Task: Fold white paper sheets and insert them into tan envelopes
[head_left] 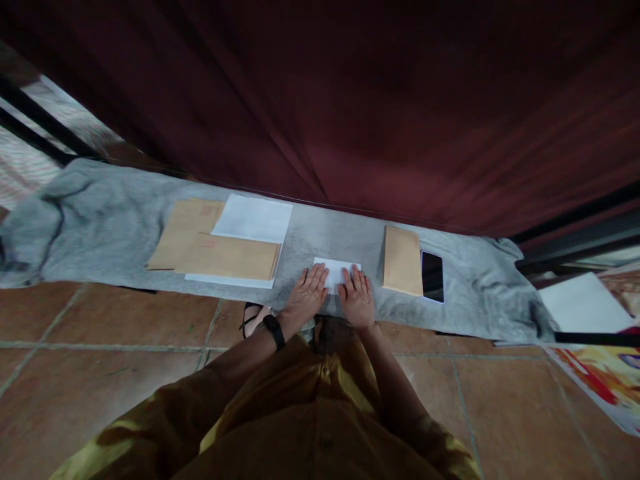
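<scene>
A small folded white paper [336, 269] lies on a grey cloth [115, 220] spread on the floor. My left hand [306, 295] lies flat on the paper's near left part, fingers stretched out. My right hand [356, 297] lies flat on its near right part, fingers also stretched. A black band sits on my left wrist. Neither hand grips anything.
Left of the paper lie brown envelopes [220, 257] and white sheets [254, 218]. To the right are another brown envelope [401, 260] and a dark phone [432, 276]. A dark red curtain [400, 107] hangs behind. Tiled floor [100, 347], a sandalled foot [254, 316], white paper and a colourful print [607, 377] at right.
</scene>
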A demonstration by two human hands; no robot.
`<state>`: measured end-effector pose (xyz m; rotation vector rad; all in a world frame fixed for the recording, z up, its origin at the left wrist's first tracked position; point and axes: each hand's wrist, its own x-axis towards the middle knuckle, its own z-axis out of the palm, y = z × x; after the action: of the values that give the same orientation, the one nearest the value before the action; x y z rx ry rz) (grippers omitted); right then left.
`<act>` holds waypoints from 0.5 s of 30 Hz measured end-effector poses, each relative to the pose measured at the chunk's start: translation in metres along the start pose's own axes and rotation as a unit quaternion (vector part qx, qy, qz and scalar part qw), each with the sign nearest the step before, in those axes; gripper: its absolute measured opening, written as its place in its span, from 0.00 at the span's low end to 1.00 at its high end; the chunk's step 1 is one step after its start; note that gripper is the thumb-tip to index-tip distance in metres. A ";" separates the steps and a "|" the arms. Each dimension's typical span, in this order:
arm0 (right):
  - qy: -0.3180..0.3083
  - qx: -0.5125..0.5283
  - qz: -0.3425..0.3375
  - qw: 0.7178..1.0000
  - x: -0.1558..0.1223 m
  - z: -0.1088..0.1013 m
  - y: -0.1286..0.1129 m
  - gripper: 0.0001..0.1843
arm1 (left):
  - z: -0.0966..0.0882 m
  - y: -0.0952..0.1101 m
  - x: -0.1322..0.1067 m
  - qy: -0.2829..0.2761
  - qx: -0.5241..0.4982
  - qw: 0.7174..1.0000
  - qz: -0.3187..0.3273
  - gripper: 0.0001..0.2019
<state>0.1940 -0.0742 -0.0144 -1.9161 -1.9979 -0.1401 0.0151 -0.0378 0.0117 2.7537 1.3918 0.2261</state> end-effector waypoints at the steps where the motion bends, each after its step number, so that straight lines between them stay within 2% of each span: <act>1: 0.001 -0.003 0.002 1.000 -0.001 0.000 0.002 0.27 | 0.000 0.000 0.000 -0.002 0.001 1.000 -0.001 0.28; 15: -0.004 0.031 0.044 0.999 -0.012 -0.007 0.019 0.31 | 0.005 -0.001 0.002 -0.015 -0.014 1.000 -0.013 0.29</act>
<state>0.2136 -0.0860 -0.0154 -1.9638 -1.8959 -0.0465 0.0157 -0.0356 0.0068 2.7023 1.4056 0.2017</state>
